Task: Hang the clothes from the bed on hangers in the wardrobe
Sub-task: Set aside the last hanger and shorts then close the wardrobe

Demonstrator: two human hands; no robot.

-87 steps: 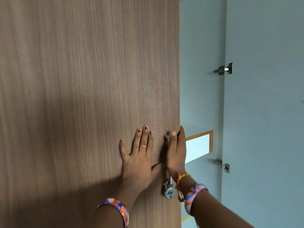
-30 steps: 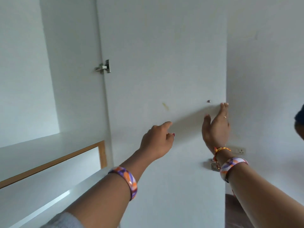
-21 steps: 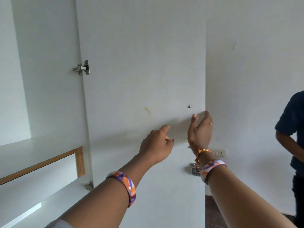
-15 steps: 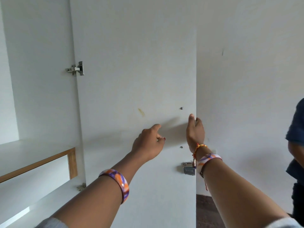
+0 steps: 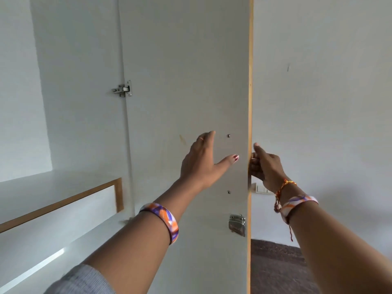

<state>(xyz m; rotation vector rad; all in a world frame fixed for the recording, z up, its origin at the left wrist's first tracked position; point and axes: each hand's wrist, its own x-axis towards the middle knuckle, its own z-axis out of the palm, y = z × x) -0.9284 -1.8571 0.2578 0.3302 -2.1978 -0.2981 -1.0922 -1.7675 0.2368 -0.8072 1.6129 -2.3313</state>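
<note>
The wardrobe door (image 5: 186, 71) stands open, its white inner face towards me and its wood-coloured edge running down the middle right. My left hand (image 5: 203, 160) is stretched out flat in front of the inner face, fingers straight and thumb spread. My right hand (image 5: 265, 166) grips the door's outer side at its edge, fingers curled round something hidden behind the door. No clothes, hangers or bed are in view.
The white wardrobe interior has a wood-edged shelf (image 5: 63, 202) at the lower left. A metal hinge (image 5: 123, 89) and a lock plate (image 5: 236, 224) sit on the door. Behind the door is a white wall with a switch plate (image 5: 262, 188) and dark floor (image 5: 275, 266).
The door has swung so its edge now faces me. My right hand has gone round to the door's outer side and my left hand has opened flat. The person at the right is out of view.
</note>
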